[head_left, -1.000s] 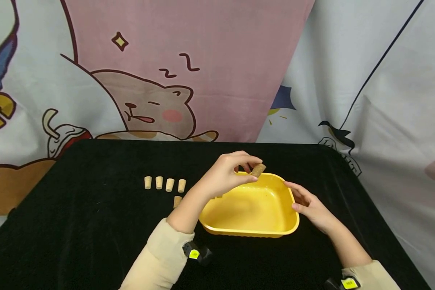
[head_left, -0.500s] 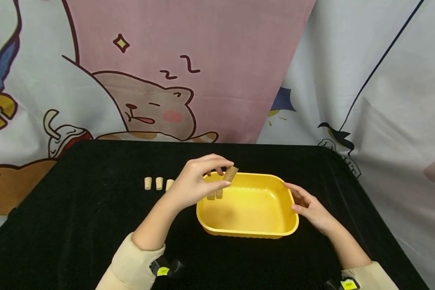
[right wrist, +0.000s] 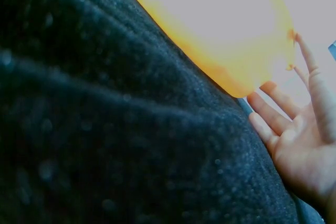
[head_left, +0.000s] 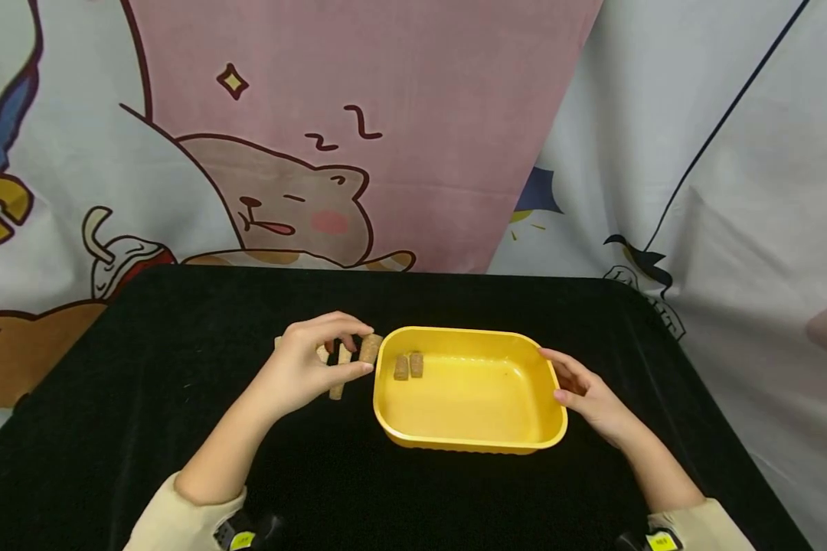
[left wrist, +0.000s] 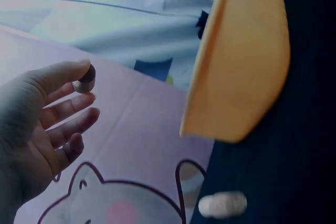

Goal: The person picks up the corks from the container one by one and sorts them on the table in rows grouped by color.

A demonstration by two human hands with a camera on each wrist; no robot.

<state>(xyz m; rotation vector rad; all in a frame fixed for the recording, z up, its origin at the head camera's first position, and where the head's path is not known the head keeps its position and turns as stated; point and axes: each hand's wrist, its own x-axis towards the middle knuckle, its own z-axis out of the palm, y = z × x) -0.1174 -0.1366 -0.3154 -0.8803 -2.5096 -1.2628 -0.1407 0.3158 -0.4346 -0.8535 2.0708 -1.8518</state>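
Between thumb and index finger, my left hand [head_left: 310,363] pinches a tapered cork stopper [head_left: 370,348], just left of the yellow basin [head_left: 469,445]. The stopper's end shows in the left wrist view, with the other fingers spread apart from it. Two cork stoppers [head_left: 401,368] lie side by side inside the basin at its left end. My right hand [head_left: 593,394] rests at the basin's right end, thumb and fingertips on the rim; in the right wrist view its fingers [right wrist: 270,111] extend loosely along the outer wall.
Behind the left hand, more cork stoppers [head_left: 344,353] stand on the black cloth-covered table [head_left: 455,497], partly hidden by it. Two show overlapping and blurred in the left wrist view. A printed curtain [head_left: 420,153] hangs behind the table's far edge.
My left hand has moved left, carrying the cork stopper from above the basin to beyond its left rim. The two stoppers inside have come into full view. My right hand stays at the rim.
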